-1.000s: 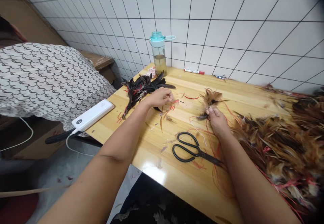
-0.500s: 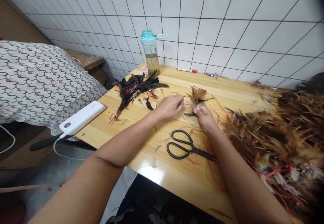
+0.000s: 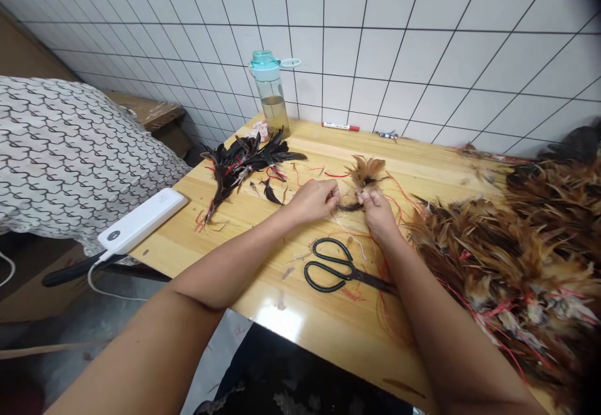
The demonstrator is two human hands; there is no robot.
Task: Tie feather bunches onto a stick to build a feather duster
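A small tuft of brown feathers [image 3: 369, 171] fans out upward from my right hand [image 3: 378, 211], whose thumb and fingers pinch its base. Just left of it, my left hand [image 3: 317, 199] is closed, knuckles up, with whatever its fingertips hold too small to make out. A dark feather [image 3: 350, 207] lies low in the gap between the two hands. Below them on the wooden table rest black-handled scissors [image 3: 331, 266], their blades partly hidden under my right forearm. A loose white thread [image 3: 352, 237] trails above the scissors.
Brown feather bundles [image 3: 507, 258] tied with red string heap up on the right. Black feathers [image 3: 248, 161] lie at the back left, near a water bottle [image 3: 273, 99]. A red-capped marker [image 3: 340, 126] lies by the tiled wall. A white power bank [image 3: 143, 216] overhangs the left edge.
The view has shifted slightly, moving the table items a little left in the picture. My hands have come slightly closer together. My right hand still pinches the feather tuft.
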